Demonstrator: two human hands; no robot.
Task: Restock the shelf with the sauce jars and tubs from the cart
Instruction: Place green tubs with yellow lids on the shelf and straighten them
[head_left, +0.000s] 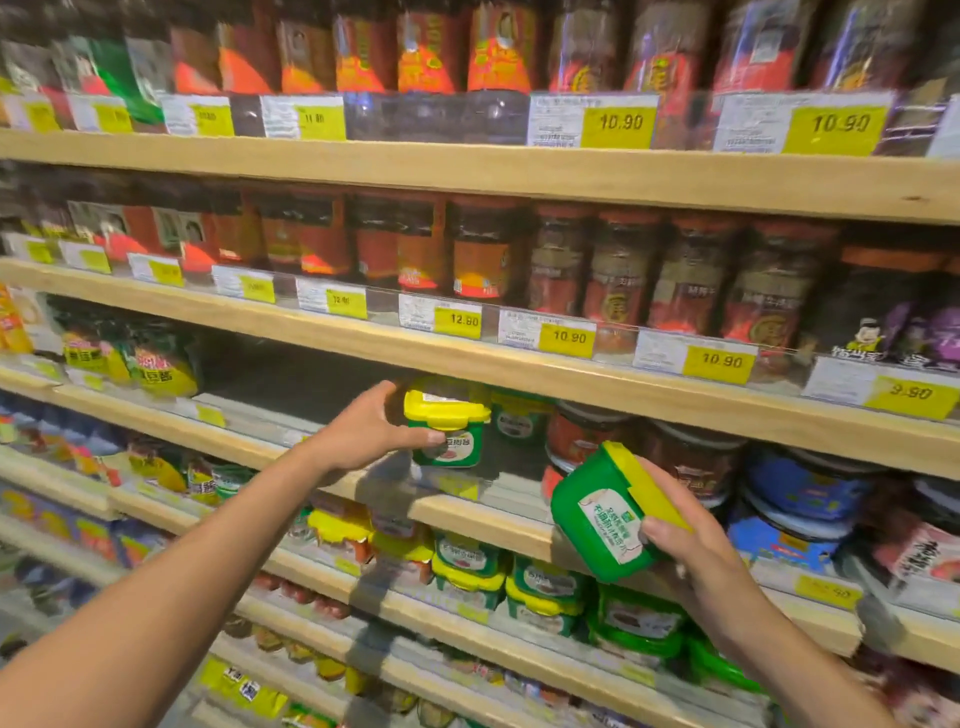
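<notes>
My left hand (374, 426) grips a green tub (449, 447) by its side, just over the shelf's (493, 513) front edge. My right hand (680, 540) clasps a second tub (597, 519), tilted, off the shelf. Stiff, smooth plastic, likely dense, so I'd hold the walls, not the yellow lid (447, 409).

Yellow price tags (618, 123) read 10.90 twice on the top shelf edge (467, 169) at one o'clock, and 12.80, 10.90, 10.90, 9.90 on the second shelf edge (597, 382) toward three o'clock.

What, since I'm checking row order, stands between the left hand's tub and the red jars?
Another green tub, standing on the shelf; head view shows it.
</notes>
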